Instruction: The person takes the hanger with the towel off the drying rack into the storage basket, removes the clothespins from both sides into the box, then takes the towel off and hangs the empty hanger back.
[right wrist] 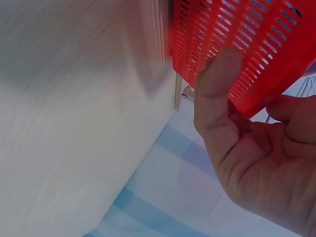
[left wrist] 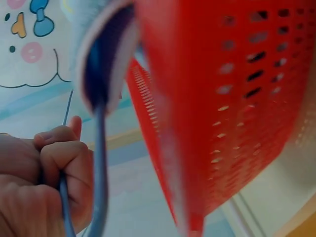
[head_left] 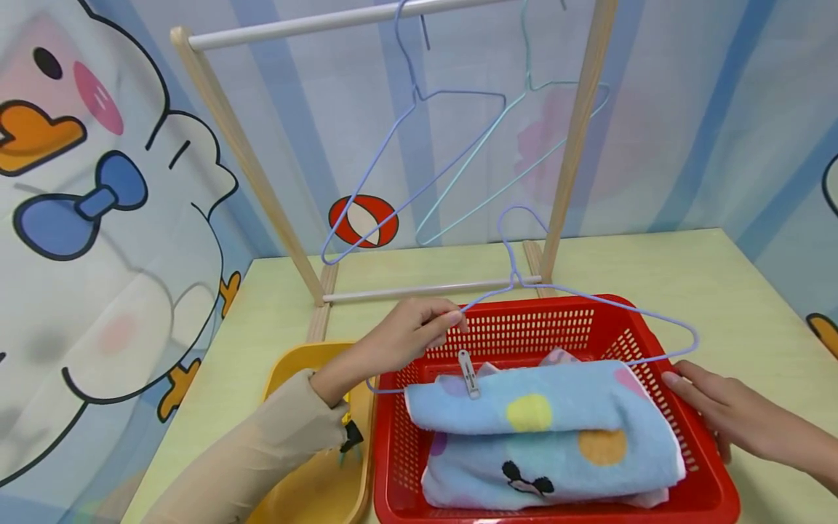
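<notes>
A light-blue towel (head_left: 602, 397) with colored dots hangs folded over the bottom bar of a lavender clothes hanger (head_left: 583, 292). Near the towel's left end, a grey clothespin (head_left: 468, 375) sits on its folded top. My left hand (head_left: 419, 327) grips the hanger's left shoulder; its curled fingers (left wrist: 66, 163) appear around the wire in the left wrist view. Towel and hanger are in and over a red plastic basket (head_left: 474, 313). At the basket's right rim, my right hand (head_left: 733, 407) holds the edge, with fingers (right wrist: 217, 106) along the outer wall.
Behind the basket stands a rack with wooden posts (head_left: 579, 138) and a white top rail (head_left: 294, 28). A lavender hanger (head_left: 373, 171) and a mint hanger (head_left: 471, 164) hang there. Left of the basket, a yellow basin (head_left: 314, 473) holds small clips partly hidden by my sleeve.
</notes>
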Available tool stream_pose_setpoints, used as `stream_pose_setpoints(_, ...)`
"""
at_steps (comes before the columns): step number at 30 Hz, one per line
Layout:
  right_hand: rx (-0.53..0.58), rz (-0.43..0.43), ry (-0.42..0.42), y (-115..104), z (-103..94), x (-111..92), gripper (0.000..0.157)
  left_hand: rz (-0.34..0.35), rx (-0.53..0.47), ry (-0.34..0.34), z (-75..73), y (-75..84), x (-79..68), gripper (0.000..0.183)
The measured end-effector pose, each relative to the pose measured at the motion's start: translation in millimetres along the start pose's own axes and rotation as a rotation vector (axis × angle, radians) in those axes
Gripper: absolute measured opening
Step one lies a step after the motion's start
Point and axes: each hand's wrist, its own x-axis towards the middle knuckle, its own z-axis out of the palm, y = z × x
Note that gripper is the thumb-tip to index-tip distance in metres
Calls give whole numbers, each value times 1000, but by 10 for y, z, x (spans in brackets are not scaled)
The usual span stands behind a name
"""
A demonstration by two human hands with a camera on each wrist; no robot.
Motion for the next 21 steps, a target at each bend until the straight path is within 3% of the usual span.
stream_pose_setpoints(8,4,6,-8,-12,-2,16,55,-51,120,0,20,-102,22,23)
stream_pose_setpoints(14,-19,5,-5,-18,-10,19,53,-77,192,-41,23,-139,15,24)
stream_pose_setpoints(21,-12,37,17,-16,0,20,56,-100,235,-62,48,-178,4,24)
